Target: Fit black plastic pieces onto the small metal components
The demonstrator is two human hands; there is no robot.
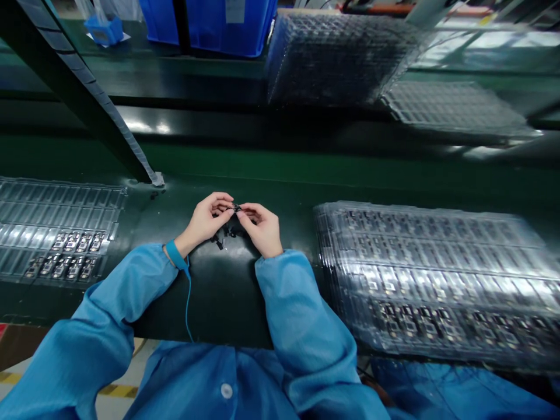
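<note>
My left hand (205, 220) and my right hand (262, 227) meet over the dark green bench (227, 291), fingertips pinched together on one small black part (237, 208). A few more small black parts (223, 238) lie on the bench just below my hands. Both arms are in blue sleeves, and a blue wrist strap (176, 255) with a cord sits on my left wrist.
A clear tray (56, 233) with several small parts lies at the left. A stack of clear trays (437, 274) holding parts stands at the right. Beyond the bench are more tray stacks (336, 58), a blue bin (210, 23) and a slanted dark post (87, 99).
</note>
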